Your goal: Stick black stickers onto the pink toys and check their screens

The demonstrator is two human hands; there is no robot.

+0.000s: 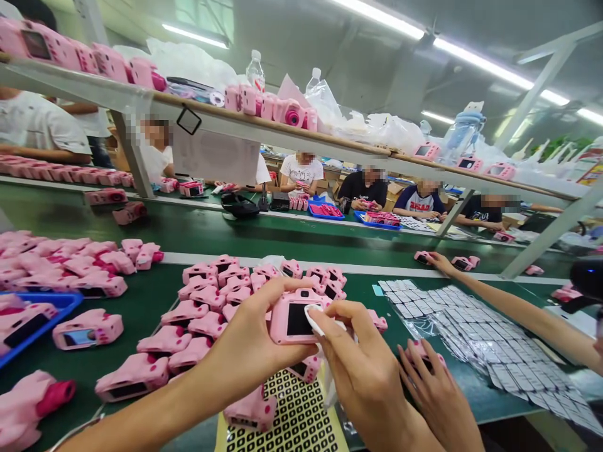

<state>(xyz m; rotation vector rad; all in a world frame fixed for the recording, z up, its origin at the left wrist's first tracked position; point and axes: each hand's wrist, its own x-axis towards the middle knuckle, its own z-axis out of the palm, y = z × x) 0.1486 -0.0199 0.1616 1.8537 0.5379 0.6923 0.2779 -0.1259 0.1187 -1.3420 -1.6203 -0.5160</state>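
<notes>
My left hand [257,326] grips a pink toy camera [279,323] by its left side, with the dark screen [298,320] facing me. In my right hand [362,358] a white cloth [315,319] is pinched between thumb and fingers, pressed on the right part of that screen. Below the held camera, another pink camera [252,408] lies on a yellow sheet of black square stickers [292,420]. Many more pink cameras [207,295] crowd the green bench behind and left of my hands.
A co-worker's hand [431,383] covers a pink camera close on my right; the other hand [443,265] reaches across to the belt. Rows of white labels [494,339] lie there. A blue tray [66,307] sits left. Overhead runs a loaded shelf [330,138]; people sit opposite.
</notes>
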